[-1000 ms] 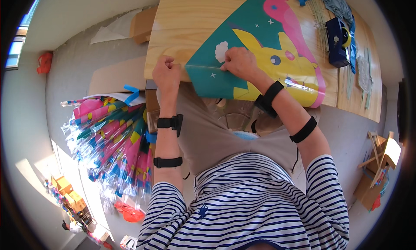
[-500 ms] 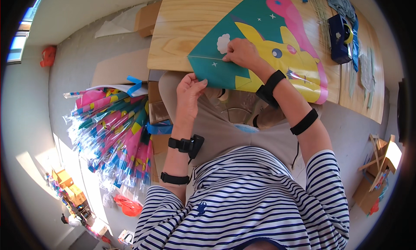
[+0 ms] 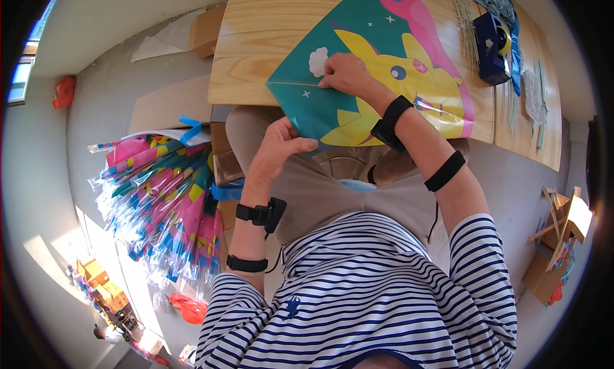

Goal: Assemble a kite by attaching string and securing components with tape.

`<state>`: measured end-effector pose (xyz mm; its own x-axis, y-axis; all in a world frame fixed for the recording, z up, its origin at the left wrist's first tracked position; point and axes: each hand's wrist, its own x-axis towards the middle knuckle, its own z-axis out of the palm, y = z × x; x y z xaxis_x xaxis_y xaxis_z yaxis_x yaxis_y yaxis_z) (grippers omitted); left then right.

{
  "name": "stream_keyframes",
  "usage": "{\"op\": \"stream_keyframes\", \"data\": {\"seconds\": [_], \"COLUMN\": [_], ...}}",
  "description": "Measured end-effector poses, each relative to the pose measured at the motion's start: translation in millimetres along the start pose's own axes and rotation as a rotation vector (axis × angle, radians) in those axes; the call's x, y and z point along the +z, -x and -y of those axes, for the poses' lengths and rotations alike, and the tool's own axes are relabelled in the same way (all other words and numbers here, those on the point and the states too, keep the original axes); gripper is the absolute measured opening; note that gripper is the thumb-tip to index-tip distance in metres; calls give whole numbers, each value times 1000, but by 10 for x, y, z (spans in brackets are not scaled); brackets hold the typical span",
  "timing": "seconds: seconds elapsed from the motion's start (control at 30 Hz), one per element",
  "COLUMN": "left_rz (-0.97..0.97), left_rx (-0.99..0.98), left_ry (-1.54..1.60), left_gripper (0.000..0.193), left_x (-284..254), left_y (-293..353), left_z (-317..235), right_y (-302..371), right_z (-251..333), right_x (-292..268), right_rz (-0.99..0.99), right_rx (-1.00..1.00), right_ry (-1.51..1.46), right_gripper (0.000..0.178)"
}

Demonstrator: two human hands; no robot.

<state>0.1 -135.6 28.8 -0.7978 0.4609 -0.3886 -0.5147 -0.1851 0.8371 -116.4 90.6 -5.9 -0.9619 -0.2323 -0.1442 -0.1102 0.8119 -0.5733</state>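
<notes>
A green kite sheet [image 3: 291,100] printed with a yellow cartoon figure, a pink border and small white stars lies over the table's near edge. A thin pale stick [image 3: 294,83] runs across it from its left corner. My right hand [image 3: 348,74] rests on the sheet, thumb and finger pinched at the stick's inner end. Closed on the sheet's near edge, my left hand [image 3: 281,150] has its thumb on top and its fingers partly hidden. Part of that edge hangs above my lap.
On the wooden table [image 3: 246,42] stand a dark blue tape dispenser [image 3: 491,52] and a bundle of thin sticks [image 3: 462,26]. Many wrapped colourful kites [image 3: 160,196] lie to the left, beside cardboard boxes. A wooden frame [image 3: 559,231] is at the right.
My left hand has slid along the sheet's near edge toward me, its thumb now stretched to the right. My right hand keeps its pinch. The whole view has shifted slightly.
</notes>
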Motion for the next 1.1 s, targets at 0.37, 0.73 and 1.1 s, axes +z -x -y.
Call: {"op": "stream_keyframes", "data": {"seconds": [0.37,0.73,1.1], "left_rz": [97,-374,-193], "left_rx": [-204,-67,594], "left_ry": [-133,-933,-1604], "left_gripper": [48,30,79], "left_x": [380,181,256], "left_y": [258,562,-341], "left_z": [215,-25,92], "right_y": [3,85,124], "right_z": [41,-15,36], "right_x": [-28,46,44], "right_rz": [19,-97,-108], "right_rx": [24,-44,-54], "right_ry": [-31,-64,-62], "right_gripper": [29,29,22]}}
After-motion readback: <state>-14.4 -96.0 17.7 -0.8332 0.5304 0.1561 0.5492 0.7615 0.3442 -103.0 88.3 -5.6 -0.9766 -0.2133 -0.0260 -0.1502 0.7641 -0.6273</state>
